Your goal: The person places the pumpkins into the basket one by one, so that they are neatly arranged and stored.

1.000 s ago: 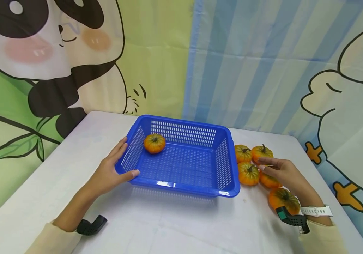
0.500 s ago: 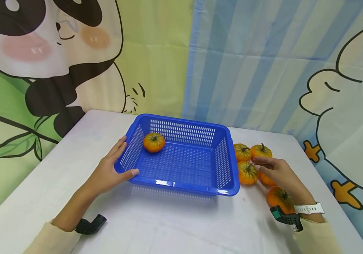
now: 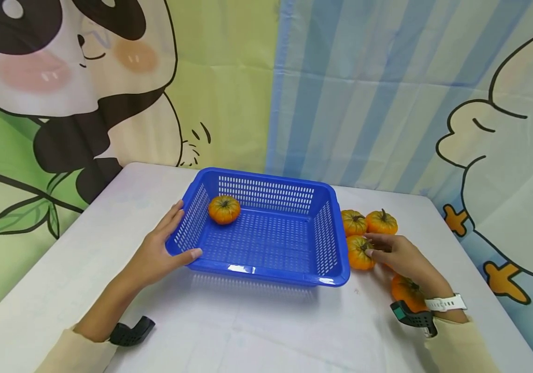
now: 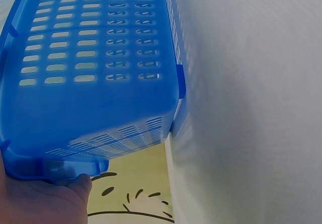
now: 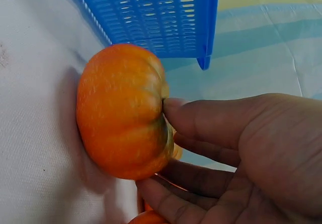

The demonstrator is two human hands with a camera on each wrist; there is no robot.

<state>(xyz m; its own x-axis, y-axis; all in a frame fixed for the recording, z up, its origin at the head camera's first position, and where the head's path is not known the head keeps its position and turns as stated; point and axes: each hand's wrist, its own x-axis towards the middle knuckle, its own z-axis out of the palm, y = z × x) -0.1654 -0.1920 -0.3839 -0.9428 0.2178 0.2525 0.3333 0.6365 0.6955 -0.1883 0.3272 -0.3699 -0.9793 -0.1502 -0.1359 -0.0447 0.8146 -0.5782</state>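
Observation:
A blue plastic basket point(image 3: 266, 278) stands mid-table, with one small orange pumpkin point(image 3: 224, 210) inside at its left. My left hand point(image 3: 161, 254) rests at the basket's front left corner, fingers spread straight along the side and thumb over the front rim. My right hand point(image 3: 399, 254) is at a small pumpkin point(image 5: 121, 113) right beside the basket. Its thumb touches near the stem and the other fingers curve about the far side, pinching it lightly. That pumpkin sits on the table. The right hand mostly hides another pumpkin beneath it.
Two pumpkins sit behind the right hand, the left one point(image 3: 353, 223) by the basket and the right one point(image 3: 382, 223) beside it. Another pumpkin point(image 3: 406, 292) lies under the right wrist. A printed curtain point(image 3: 229, 83) hangs behind the white table point(image 3: 271, 331).
My right hand has moved left from over the right-hand pumpkins to the one beside the basket, and its fingers have come to it. The left hand and basket stay put.

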